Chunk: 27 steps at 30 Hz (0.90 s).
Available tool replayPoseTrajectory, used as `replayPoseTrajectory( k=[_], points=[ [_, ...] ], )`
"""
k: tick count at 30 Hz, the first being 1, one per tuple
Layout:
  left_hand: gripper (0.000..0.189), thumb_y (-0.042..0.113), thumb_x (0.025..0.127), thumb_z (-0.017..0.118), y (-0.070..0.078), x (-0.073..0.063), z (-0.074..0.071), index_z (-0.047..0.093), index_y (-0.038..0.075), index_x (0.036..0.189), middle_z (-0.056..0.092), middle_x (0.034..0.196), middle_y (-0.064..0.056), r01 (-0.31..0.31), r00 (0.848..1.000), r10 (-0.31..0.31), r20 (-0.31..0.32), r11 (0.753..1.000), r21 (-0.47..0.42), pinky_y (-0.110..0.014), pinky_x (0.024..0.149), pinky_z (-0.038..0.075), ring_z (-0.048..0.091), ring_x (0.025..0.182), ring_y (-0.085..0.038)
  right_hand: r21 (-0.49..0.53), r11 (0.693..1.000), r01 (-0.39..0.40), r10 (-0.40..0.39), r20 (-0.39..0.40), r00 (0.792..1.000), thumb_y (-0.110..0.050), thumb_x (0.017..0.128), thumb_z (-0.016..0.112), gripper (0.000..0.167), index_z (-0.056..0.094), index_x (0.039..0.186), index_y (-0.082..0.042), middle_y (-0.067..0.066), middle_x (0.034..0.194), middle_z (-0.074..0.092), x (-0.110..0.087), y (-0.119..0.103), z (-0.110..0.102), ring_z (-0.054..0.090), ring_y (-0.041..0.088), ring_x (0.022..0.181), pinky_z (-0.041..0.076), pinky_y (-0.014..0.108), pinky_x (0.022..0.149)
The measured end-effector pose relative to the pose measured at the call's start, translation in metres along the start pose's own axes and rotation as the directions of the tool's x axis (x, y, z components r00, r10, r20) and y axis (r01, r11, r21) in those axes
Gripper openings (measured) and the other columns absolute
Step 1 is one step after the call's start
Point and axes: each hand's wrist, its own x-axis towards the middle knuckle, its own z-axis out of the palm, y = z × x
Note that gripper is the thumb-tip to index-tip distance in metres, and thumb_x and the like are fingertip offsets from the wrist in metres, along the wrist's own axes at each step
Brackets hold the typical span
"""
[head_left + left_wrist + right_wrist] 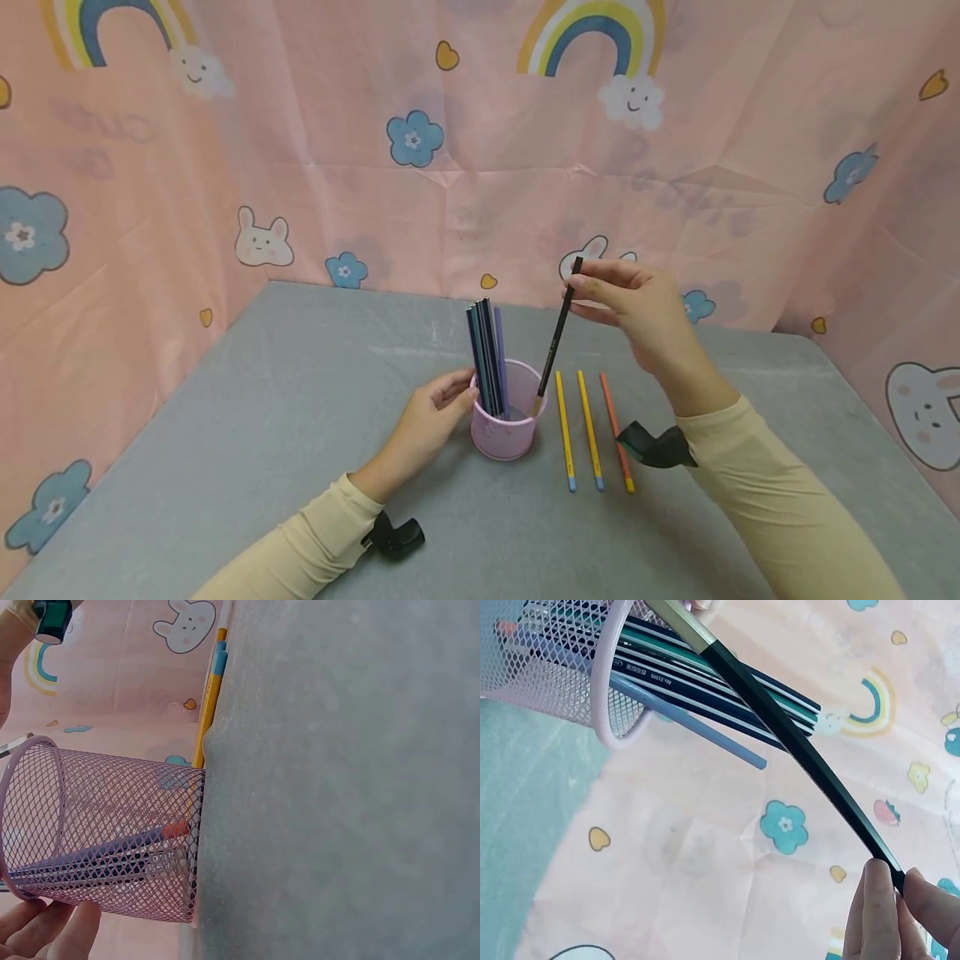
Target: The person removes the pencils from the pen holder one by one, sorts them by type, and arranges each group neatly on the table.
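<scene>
A pink mesh pencil cup (502, 437) stands upright on the table, with a bundle of dark striped pencils (486, 358) and a light purple pencil (705, 731) leaning to its left side. My left hand (423, 421) holds the cup's left side, thumb toward me; its fingertips (79, 926) rest against the mesh near the rim. In my right hand (645, 317), thumb and fingers pinch the upper end of a black paintbrush (558, 333). The brush slants down leftward, its metallic ferrule (686, 622) at the cup's mouth. In the head view its tip reaches the cup's right rim.
Two yellow pencils (588, 429) and one orange-red pencil (617, 433) lie side by side to the right of the cup. The grey tabletop (315, 400) is backed by a pink printed curtain (360, 200). Black straps (658, 446) hang at both wrists.
</scene>
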Motion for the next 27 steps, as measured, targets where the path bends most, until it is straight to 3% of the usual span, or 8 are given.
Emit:
replayPoseTrajectory(
  k=[13,18,22,27],
  points=[
    [0.039,0.012,0.099,0.059,0.000,0.000,0.000,0.056,-0.006,0.135,0.062,0.134,-0.023,0.005,1.000,-0.005,-0.005,1.000,0.000,-0.045,0.110,0.047,0.058,0.128,-0.034,0.011,1.000,-0.009,0.009,-0.001,1.000,-0.008,0.091,0.072,0.008,0.074,0.092,-0.015,-0.007,0.093,0.073,-0.002,0.006,-0.015,0.072,0.006,0.084,0.062,0.027,0.080],
    [0.039,0.011,0.099,0.059,0.001,-0.001,0.001,0.056,-0.006,0.134,0.062,0.134,-0.024,0.003,1.000,-0.003,-0.010,1.000,-0.002,-0.045,0.110,0.047,0.059,0.127,-0.035,-0.051,0.998,-0.039,0.038,-0.005,0.999,-0.009,0.093,0.069,0.008,0.071,0.100,-0.014,-0.011,0.094,0.072,-0.005,0.011,-0.024,0.071,0.003,0.086,0.062,0.025,0.080],
    [0.039,0.011,0.100,0.058,0.001,-0.001,0.001,0.056,-0.007,0.135,0.062,0.134,-0.024,0.002,1.000,-0.002,-0.009,1.000,-0.004,-0.046,0.110,0.047,0.058,0.128,-0.035,-0.112,0.992,-0.065,0.063,-0.020,0.998,-0.013,0.093,0.069,0.019,0.064,0.111,-0.008,-0.013,0.097,0.070,-0.006,0.014,-0.031,0.070,0.001,0.088,0.061,0.023,0.080],
    [0.039,0.012,0.100,0.058,0.000,-0.001,0.001,0.056,-0.006,0.134,0.062,0.134,-0.024,-0.006,1.000,0.006,-0.006,1.000,0.007,-0.045,0.110,0.047,0.059,0.128,-0.035,-0.166,0.982,-0.095,0.090,-0.041,0.995,-0.019,0.093,0.071,0.017,0.066,0.109,-0.013,-0.013,0.100,0.069,-0.009,0.018,-0.040,0.070,0.000,0.088,0.061,0.022,0.080]
  ],
)
